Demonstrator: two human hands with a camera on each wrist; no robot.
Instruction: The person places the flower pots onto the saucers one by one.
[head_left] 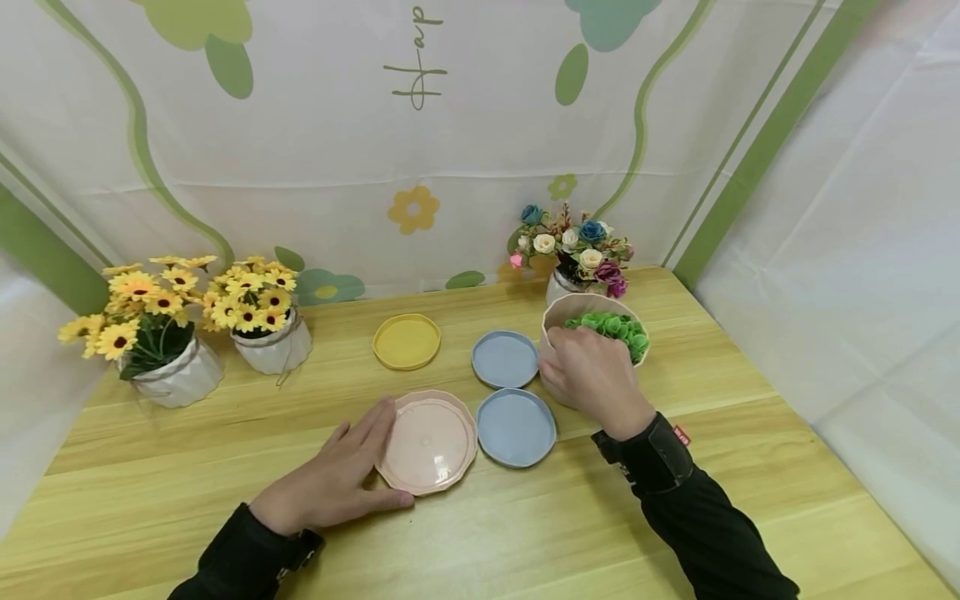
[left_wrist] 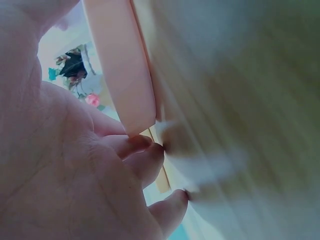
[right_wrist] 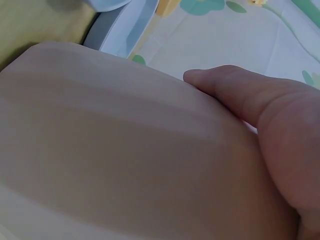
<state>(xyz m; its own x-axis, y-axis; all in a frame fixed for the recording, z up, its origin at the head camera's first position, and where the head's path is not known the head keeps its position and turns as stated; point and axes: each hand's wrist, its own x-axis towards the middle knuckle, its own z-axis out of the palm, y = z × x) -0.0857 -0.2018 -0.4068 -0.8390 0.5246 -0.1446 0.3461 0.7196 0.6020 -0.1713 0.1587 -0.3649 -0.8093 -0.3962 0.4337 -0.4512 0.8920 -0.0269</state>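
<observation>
A pink saucer [head_left: 427, 442] lies on the wooden table [head_left: 225, 492] near the front. My left hand [head_left: 341, 475] rests beside it with straight fingers along its left rim and the thumb at its near edge; the left wrist view shows the saucer's pink rim [left_wrist: 122, 70] against my fingers [left_wrist: 140, 150]. My right hand [head_left: 592, 375] grips a beige pot [head_left: 558, 315] of green plants [head_left: 615, 327] from the near side. The right wrist view is filled by the pot's wall [right_wrist: 120, 150] with my thumb [right_wrist: 235, 85] curled on it.
Two blue saucers [head_left: 505, 358] [head_left: 516, 427] lie between the pink saucer and the pot, and a yellow saucer [head_left: 407, 341] sits behind. Two sunflower pots [head_left: 161, 342] [head_left: 266, 321] stand at the left, a mixed bouquet [head_left: 573, 250] at the back right. Cloth walls enclose the table.
</observation>
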